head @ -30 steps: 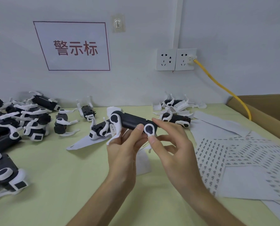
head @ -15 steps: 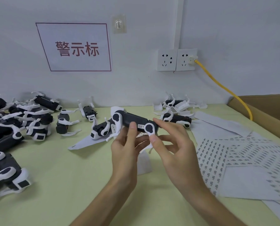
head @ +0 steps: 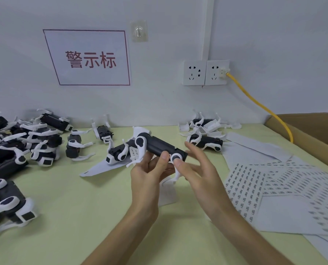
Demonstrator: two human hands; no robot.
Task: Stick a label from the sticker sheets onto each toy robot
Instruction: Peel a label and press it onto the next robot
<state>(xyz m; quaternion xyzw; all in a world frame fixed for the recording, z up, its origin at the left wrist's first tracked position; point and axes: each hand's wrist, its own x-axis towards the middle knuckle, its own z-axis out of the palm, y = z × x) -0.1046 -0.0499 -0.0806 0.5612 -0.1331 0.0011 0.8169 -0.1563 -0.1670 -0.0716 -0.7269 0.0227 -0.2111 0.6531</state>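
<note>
I hold a black-and-white toy robot (head: 157,145) above the green table, its dark belly facing up. My left hand (head: 149,175) grips it from below, thumb pressed on the belly where the label sat a moment ago. My right hand (head: 195,169) holds the robot's right end, thumb by the round white leg joint. Sticker sheets (head: 255,180) with rows of small labels lie to the right. Another robot (head: 119,153) lies on a white backing sheet (head: 100,167) just behind my hands.
Several toy robots (head: 25,146) are piled at the left, and more (head: 205,140) lie at the back right. A cardboard box (head: 312,131) stands at the right edge, with a yellow cable (head: 255,102) running to the wall sockets (head: 205,72).
My left thumb has slid onto the label on the robot's belly and covers it. The robot has tilted slightly; both hands stay on it.
</note>
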